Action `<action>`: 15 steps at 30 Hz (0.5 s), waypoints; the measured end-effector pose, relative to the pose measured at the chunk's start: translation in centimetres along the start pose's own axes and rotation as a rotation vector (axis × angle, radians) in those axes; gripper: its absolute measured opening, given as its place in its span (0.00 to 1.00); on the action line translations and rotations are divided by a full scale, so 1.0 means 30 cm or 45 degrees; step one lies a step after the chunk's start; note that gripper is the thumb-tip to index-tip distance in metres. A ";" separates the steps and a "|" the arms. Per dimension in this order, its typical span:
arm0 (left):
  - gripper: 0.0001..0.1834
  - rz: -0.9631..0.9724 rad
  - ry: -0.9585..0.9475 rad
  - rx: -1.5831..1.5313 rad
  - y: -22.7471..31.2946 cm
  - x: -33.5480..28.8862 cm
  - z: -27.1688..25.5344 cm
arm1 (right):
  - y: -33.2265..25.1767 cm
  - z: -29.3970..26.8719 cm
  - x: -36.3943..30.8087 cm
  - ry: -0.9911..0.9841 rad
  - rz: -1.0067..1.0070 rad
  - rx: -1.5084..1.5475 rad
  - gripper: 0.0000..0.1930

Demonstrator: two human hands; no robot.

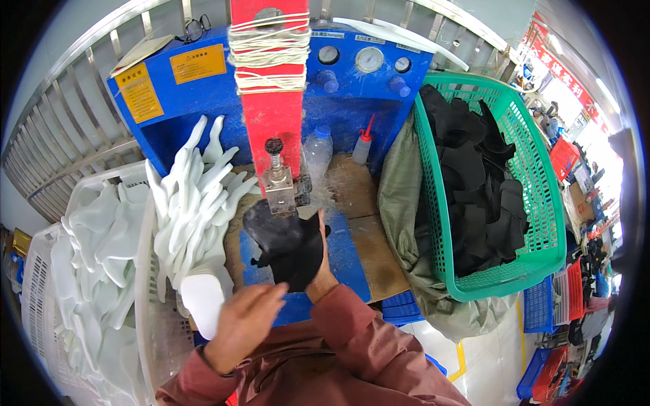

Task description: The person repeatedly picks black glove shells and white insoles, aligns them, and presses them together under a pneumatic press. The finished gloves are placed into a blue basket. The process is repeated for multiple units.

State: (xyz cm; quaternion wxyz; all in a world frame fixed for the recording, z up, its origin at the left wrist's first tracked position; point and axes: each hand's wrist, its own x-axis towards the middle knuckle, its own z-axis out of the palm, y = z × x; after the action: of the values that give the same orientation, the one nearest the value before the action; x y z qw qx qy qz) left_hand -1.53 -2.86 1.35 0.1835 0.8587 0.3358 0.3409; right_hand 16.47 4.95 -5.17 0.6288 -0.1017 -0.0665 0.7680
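Note:
My right hand [321, 279] holds a black curved shoe piece [288, 247] upright from behind, just under the metal press head [279, 189] of a blue and red machine [271, 88]. My left hand [242, 323] sits in front of the black piece with its fingers apart, fingertips near the piece's lower edge, holding nothing. A stack of white curved plastic pieces [196, 203] leans at the left of the machine bed, close to my left hand.
A green basket [542, 203] full of black pieces stands at the right, over a grey sack [399, 203]. White baskets [145, 298] of white pieces sit at the left. A clear bottle [317, 152] and a red-capped squeeze bottle [363, 143] stand at the machine's back.

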 end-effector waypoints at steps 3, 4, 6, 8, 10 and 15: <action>0.14 -0.140 0.080 0.141 -0.089 -0.050 -0.092 | -0.015 0.017 0.035 -0.010 -0.033 0.020 0.46; 0.15 -0.203 0.096 0.198 -0.125 -0.071 -0.122 | -0.019 0.021 0.035 0.039 -0.057 -0.013 0.46; 0.16 -0.447 0.043 0.288 -0.203 -0.109 -0.151 | -0.034 0.026 0.018 0.006 -0.090 0.023 0.43; 0.19 -0.474 -0.027 0.475 -0.268 -0.146 -0.156 | -0.052 0.028 -0.008 -0.128 -0.132 0.080 0.38; 0.21 -0.505 -0.110 0.608 -0.320 -0.165 -0.144 | -0.073 0.026 -0.025 -0.093 -0.143 0.042 0.38; 0.19 -0.505 -0.200 0.563 -0.374 -0.161 -0.140 | -0.101 0.013 -0.040 -0.118 -0.152 0.055 0.39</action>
State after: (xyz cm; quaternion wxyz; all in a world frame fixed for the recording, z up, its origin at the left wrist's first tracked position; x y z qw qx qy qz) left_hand -12.18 2.05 -4.05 0.0804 0.8191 0.5479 0.1496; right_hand 19.49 4.40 -4.00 0.6716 -0.0483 -0.0848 0.7344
